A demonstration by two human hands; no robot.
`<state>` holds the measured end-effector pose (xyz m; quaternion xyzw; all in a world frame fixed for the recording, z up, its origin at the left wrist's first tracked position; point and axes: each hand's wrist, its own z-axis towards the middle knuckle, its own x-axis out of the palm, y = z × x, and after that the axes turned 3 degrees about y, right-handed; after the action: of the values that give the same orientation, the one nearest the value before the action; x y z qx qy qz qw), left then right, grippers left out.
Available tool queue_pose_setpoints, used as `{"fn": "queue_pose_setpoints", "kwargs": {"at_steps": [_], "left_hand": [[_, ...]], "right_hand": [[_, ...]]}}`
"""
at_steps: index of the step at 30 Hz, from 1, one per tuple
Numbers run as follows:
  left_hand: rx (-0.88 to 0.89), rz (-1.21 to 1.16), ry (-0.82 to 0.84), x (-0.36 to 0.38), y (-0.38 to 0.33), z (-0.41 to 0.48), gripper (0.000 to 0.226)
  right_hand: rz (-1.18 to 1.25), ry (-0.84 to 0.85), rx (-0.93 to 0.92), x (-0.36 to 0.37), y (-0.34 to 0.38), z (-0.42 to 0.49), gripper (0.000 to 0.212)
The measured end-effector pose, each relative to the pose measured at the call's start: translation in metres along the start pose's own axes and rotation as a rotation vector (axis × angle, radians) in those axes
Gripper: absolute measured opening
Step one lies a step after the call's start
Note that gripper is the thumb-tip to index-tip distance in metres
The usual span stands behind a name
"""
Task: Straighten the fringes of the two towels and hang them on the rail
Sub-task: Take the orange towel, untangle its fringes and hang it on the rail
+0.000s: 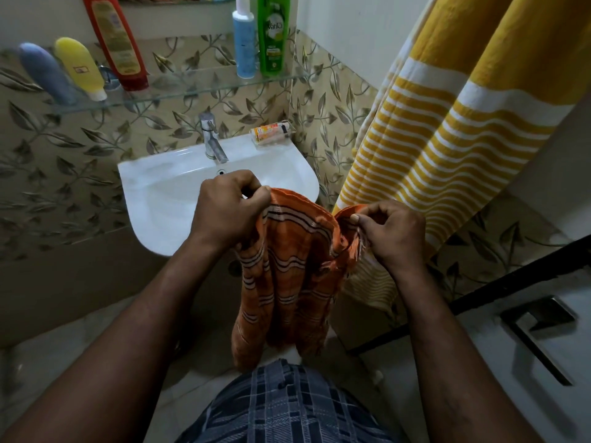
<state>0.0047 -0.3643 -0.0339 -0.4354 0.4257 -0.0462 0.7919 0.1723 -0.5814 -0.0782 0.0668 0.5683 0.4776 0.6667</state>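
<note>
Readable above basin (166, 193): "Vatika" on green bottle (274, 33). Before basin rim: orange towel (287, 276), top edge gripped by left hand (224, 209), fringed corner pinched by right hand (387, 231). Right of basin: yellow striped towel (463, 123), hanging.

Up front, orange woven towel (287, 266): thin black-and-white stripe bands, pale fringe (360, 249). Alongside, yellow cotton towel (463, 123): solid yellow, broad white bands, then fine yellow-white striping. Beige wall tiles (64, 161): olive-brown leaf-and-vine print. White ceramic basin (153, 203). Red plastic bottle (118, 43), yellow tube (80, 67), grey-blue tube (44, 73), pale blue bottle (244, 43), bright green bottle (273, 33). Checked cloth garment (287, 407): navy, grey lines.
</note>
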Motion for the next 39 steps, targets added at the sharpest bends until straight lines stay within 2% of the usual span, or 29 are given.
{"fn": "queue_pose_setpoints", "kwargs": {"at_steps": [4, 8, 13, 17, 20, 23, 27, 30, 35, 39], "left_hand": [[-0.171, 0.005, -0.129, -0.009, 0.011, 0.004, 0.019], [-0.259, -0.034, -0.195, -0.018, 0.02, 0.006, 0.02], [-0.22, -0.094, -0.051, -0.009, 0.009, 0.004, 0.021], [-0.128, -0.103, 0.113, -0.003, 0.005, 0.002, 0.024], [0.032, -0.107, 0.291, -0.004, 0.0, -0.001, 0.026], [0.152, -0.122, 0.439, -0.006, -0.011, -0.004, 0.021], [0.227, -0.081, 0.534, -0.012, -0.015, -0.004, 0.015], [0.254, -0.071, 0.582, -0.014, -0.015, -0.004, 0.014], [0.288, -0.071, 0.647, -0.015, -0.015, -0.002, 0.025], [0.374, 0.056, 0.682, -0.015, -0.02, 0.0, 0.02]], "right_hand": [[-0.028, -0.084, 0.085, -0.005, -0.011, 0.004, 0.008], [-0.031, -0.112, 0.143, -0.013, -0.015, 0.006, 0.008], [0.057, -0.067, 0.121, -0.004, 0.005, 0.006, 0.004], [0.161, 0.002, 0.064, 0.009, 0.022, -0.003, 0.015], [0.231, 0.112, -0.094, 0.015, 0.042, -0.009, 0.015], [0.22, 0.237, -0.243, 0.019, 0.058, -0.01, 0.032], [0.252, 0.417, -0.286, 0.011, 0.057, -0.003, 0.022], [0.232, 0.439, -0.33, 0.01, 0.054, -0.002, 0.017], [0.201, 0.393, -0.503, 0.011, 0.056, -0.001, 0.037], [0.174, 0.482, -0.526, 0.017, 0.05, 0.001, 0.034]]}}
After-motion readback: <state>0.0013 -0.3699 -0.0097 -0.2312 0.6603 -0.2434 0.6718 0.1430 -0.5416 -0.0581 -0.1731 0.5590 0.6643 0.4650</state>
